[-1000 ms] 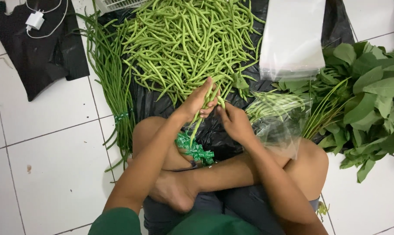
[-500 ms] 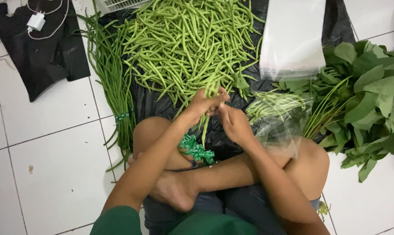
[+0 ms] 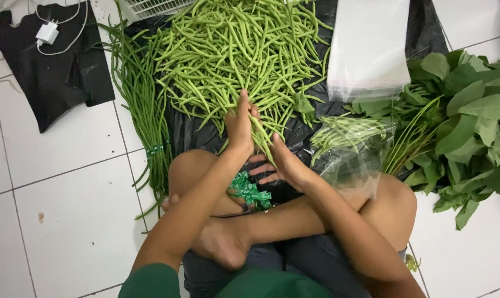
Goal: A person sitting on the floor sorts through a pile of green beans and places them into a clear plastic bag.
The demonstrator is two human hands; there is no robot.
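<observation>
Crossed bare legs (image 3: pixel 272 221) are seen nearest the camera, with one tangle of green ribbon (image 3: pixel 250 192) lying between knee and shin. One right hand (image 3: pixel 283 163) is held just above it, palm partly open, fingers spread beneath a few beans; whether any are pinched cannot be told. One left hand (image 3: pixel 240 124) is closed around a small bunch of green beans (image 3: pixel 261 135) at the near edge of the heap. One clear bag (image 3: pixel 352 149), partly filled with beans, is laid against the right knee. One heap of loose beans (image 3: pixel 239 49) is spread on black plastic sheeting (image 3: pixel 194 135), reaching its far edge. One tied bundle of long beans (image 3: pixel 145 110) lines the sheeting's left edge; bare white tile (image 3: pixel 68 193) lies beyond. One pile of leafy greens (image 3: pixel 459 121) fills the right side. One stack of clear bags (image 3: pixel 368 49), one black cloth (image 3: pixel 51 77) and one white charger (image 3: pixel 47 33) are placed farthest.
</observation>
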